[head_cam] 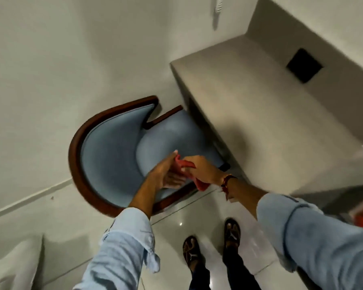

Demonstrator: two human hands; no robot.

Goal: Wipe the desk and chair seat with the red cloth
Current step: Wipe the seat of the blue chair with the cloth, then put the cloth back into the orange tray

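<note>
Both hands meet over the chair [113, 147] seat: right hand [199, 167] grips the cloth [183, 166], left hand [166, 174] open beside it; no readable writing.

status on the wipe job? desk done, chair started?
Done: cannot tell; the desk top shows no wipe marks either way. In hand: both hands hold the red cloth above the blue chair seat, right hand gripping it, left hand cupped beside it. The cloth is bunched, not flat on the seat. Left: wiping the seat, maybe the desk.
</note>
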